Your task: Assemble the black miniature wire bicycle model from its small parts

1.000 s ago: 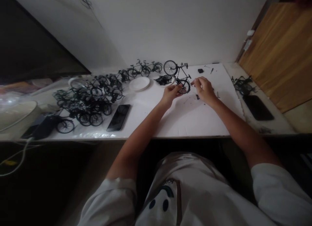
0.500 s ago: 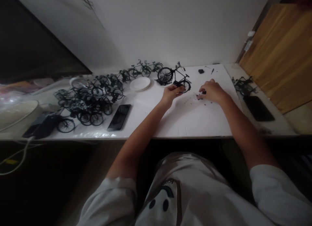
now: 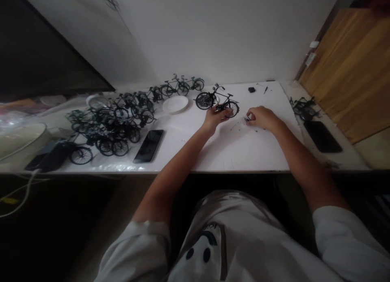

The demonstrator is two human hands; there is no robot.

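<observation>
A black model bicycle (image 3: 205, 100) is in my left hand (image 3: 213, 120), whose thumb and fingers grip it low, near its right-hand wheel. The handlebar points up and to the far side. Just right of that wheel is my right hand (image 3: 259, 117), bent down at the white board with thumb and fingertips drawn together. A small dark piece shows at these fingertips, too small to name. Several tiny dark parts (image 3: 256, 131) lie scattered on the board by the right hand.
Many dark model bicycles (image 3: 105, 128) crowd the left side, several more standing at the back. A white plate (image 3: 176, 104) lies beside them. Phones rest at left (image 3: 149, 146) and right (image 3: 323, 136). A small black block (image 3: 251, 89) sits at the back, near a wooden panel (image 3: 350, 71).
The bicycle in my left hand has come down, its left wheel lower than before. My right hand has shifted slightly left and down, its fingers drawn closer together at the small parts.
</observation>
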